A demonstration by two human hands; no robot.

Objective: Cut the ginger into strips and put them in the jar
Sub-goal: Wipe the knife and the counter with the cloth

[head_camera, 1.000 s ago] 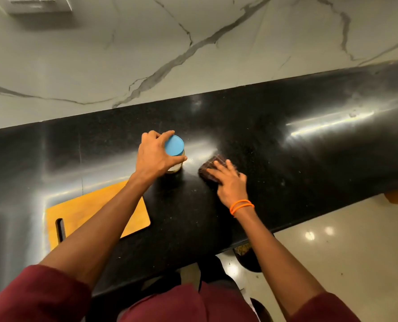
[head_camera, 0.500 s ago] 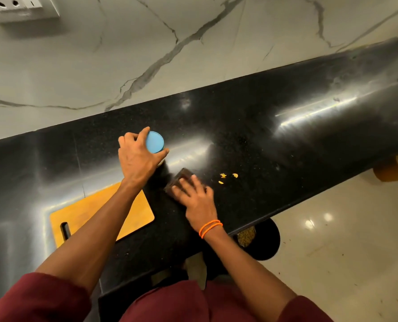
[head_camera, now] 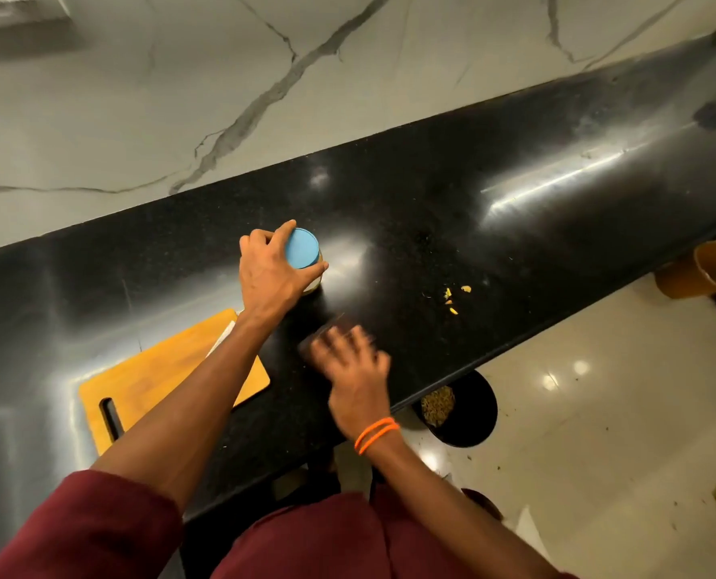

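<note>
A jar with a blue lid (head_camera: pixel 302 248) stands on the black counter (head_camera: pixel 452 227). My left hand (head_camera: pixel 270 269) grips it from the left side, fingers curled round the lid and body. My right hand (head_camera: pixel 350 361), blurred by motion, presses flat on a dark scrubbing pad (head_camera: pixel 316 336) on the counter in front of the jar. A few small yellow ginger scraps (head_camera: pixel 452 298) lie on the counter to the right. The wooden cutting board (head_camera: pixel 155 369) lies at the left, partly under my left forearm, with a pale blade-like object (head_camera: pixel 222 338) on it.
A black bin (head_camera: pixel 464 415) with peelings stands on the floor below the counter edge. An orange bucket (head_camera: pixel 707 273) stands at the right. A marble wall rises behind the counter, with a socket plate (head_camera: pixel 13 6) at the top left.
My right hand has slid the pad leftward and toward me, uncovering the ginger scraps. My left hand has kept its hold on the jar.
</note>
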